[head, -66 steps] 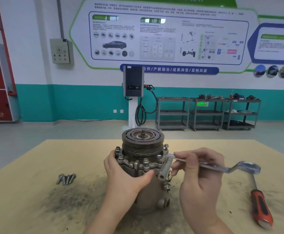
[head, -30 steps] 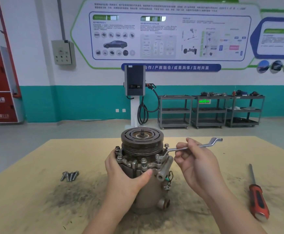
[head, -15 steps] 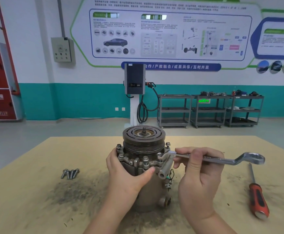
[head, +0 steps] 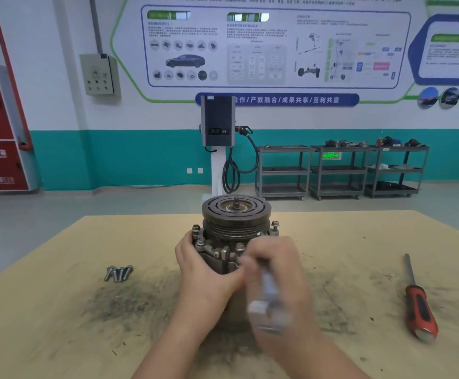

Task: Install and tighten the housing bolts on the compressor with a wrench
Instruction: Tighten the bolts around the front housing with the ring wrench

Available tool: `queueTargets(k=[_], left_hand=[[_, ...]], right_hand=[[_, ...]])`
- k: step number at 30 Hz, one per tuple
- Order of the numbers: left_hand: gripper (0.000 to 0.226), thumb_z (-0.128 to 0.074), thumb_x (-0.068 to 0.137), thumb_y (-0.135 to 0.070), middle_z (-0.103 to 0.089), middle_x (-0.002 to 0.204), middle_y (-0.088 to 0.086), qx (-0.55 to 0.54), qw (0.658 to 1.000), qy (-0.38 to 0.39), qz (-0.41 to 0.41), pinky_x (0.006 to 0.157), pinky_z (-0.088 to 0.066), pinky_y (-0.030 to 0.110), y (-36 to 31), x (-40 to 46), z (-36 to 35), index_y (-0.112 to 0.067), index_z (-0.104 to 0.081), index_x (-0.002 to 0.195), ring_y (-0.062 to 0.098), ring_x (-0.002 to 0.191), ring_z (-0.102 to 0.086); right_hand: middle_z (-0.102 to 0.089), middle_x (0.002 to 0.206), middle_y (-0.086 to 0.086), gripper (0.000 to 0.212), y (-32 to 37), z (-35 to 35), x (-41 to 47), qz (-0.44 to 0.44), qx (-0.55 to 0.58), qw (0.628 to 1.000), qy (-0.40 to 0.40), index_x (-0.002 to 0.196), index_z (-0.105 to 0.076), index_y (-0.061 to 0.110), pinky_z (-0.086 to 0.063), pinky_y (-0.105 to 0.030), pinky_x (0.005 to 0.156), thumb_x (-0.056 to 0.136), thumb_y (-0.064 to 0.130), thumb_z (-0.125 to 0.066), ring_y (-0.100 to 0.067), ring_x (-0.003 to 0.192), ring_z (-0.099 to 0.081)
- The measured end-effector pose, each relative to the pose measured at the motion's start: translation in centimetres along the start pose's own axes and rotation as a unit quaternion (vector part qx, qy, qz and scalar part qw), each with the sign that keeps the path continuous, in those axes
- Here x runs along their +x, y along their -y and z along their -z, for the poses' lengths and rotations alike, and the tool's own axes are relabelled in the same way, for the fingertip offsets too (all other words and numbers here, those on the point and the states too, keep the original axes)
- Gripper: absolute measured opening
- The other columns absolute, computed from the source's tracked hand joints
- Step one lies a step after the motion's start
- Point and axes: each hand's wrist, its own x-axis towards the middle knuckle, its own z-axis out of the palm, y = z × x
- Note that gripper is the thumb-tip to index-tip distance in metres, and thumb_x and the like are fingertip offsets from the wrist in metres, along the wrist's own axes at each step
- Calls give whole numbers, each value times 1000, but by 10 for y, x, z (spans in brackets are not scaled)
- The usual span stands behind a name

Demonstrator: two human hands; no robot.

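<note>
Compressor (head: 231, 242) stands upright, pulley end up, near the centre of the desk (head: 58, 337), so the ring of housing bolts (head: 200, 241) faces the wrench from above. Left hand (head: 203, 272) wraps the housing w/ fingers round its far-left side and thumb across the front: prob. to brace the body against turning torque. Right hand (head: 274, 272) is motion-blurred just right of the housing; it appears curled on the wrench (head: 268, 296), shaft running toward the near edge, but grip detail can't be told for sure. Wrench head is hidden behind the hand, so which bolt it sits on is unclear. Four spare bolts (head: 119, 273) lie together toward the left edge, well apart from the compressor; red-handled screwdriver (head: 419, 305) lies toward the right edge, out of the swing path. Dark grit stains the desk round the base.

Vs. 0.5 s ago: wrench handle then pointed toward the right edge, free ring end clearly visible; now it has swept round toward the near edge and blurs, i.e. a tightening stroke in progress (judgement). Left hand, spare bolts and screwdriver are unchanged
</note>
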Motion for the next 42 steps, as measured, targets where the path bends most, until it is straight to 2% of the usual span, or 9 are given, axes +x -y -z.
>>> queueTargets(k=[4, 10, 14, 17, 23, 27, 31, 36, 42], left_hand=[[116, -86, 51, -50, -21, 116, -29, 10, 1000, -13, -22, 86, -21, -6, 4, -4, -2, -34, -17, 143, -15, 111, -30], [118, -85, 52, -49, -23, 126, -20, 31, 999, -10, -17, 100, -25, 13, -7, -4, 1, -27, -18, 146, -5, 116, -33], [116, -83, 52, -50, -22, 122, -22, 34, 999, -10, -25, 96, -25, 10, -5, -5, 0, -29, -18, 145, -10, 112, -31], [114, -85, 55, -49, -21, 120, -26, 25, 999, -5, -28, 91, -24, 6, -4, -6, 1, -33, -16, 145, -13, 109, -30], [118, -86, 54, -43, -21, 125, -21, 16, 1000, -2, -22, 87, -21, -7, -3, -3, -1, -23, -17, 148, -12, 113, -28], [122, -90, 51, -36, -28, 137, -5, 6, 1000, 15, 2, 109, -31, 22, -9, -5, 0, -19, -18, 148, 8, 128, -37], [96, -79, 72, -5, -26, 152, 15, 41, 998, 37, -4, 104, -25, 17, -3, 0, 5, -6, -22, 149, 29, 138, -31], [121, -88, 52, -46, -25, 134, -13, 6, 1000, 20, -8, 110, -30, 23, -10, -5, 1, -25, -17, 147, 7, 129, -36], [116, -85, 54, -48, -19, 114, -32, 3, 1000, 16, -11, 102, -25, 14, -7, -5, 1, -36, -14, 145, -8, 119, -30]], right_hand=[[-60, 81, -1, 13, -13, 25, 21, -169, 153, 956, -182, 91, -44, 26, -44, -19, 67, 99, 18, -37, -9, 71, -55], [-57, 55, -5, 22, -45, 33, 30, -480, 424, 714, -283, 92, -44, 14, -36, -22, 42, 98, -2, -30, -14, 43, -45], [-55, 56, -5, 19, -52, 32, 28, -529, 483, 654, -241, 89, -45, 12, -38, -19, 41, 98, 1, -33, -14, 42, -44], [-56, 56, -5, 19, -54, 36, 32, -510, 471, 688, -211, 89, -43, 12, -38, -20, 42, 100, 2, -31, -14, 43, -45], [-65, 69, -1, 13, -28, 18, 7, -226, 245, 914, -230, 96, -43, 26, -49, -25, 55, 102, 18, -35, -18, 57, -59], [-67, 91, -1, 13, -18, 10, -13, -55, 103, 990, -78, 97, -56, 25, -54, -28, 74, 100, 37, -51, -14, 81, -65], [-69, 102, -5, 14, -17, 5, -13, 35, 32, 998, 27, 101, -60, 12, -49, -26, 91, 97, 25, -58, -13, 97, -63], [-64, 105, -3, 13, -15, 16, -1, -59, 136, 987, -54, 107, -55, 32, -53, -28, 82, 101, 26, -44, -19, 89, -65], [-66, 68, -7, 20, -21, 28, 20, -319, 335, 854, -239, 98, -39, 18, -45, -23, 54, 98, 0, -31, -18, 53, -53]])
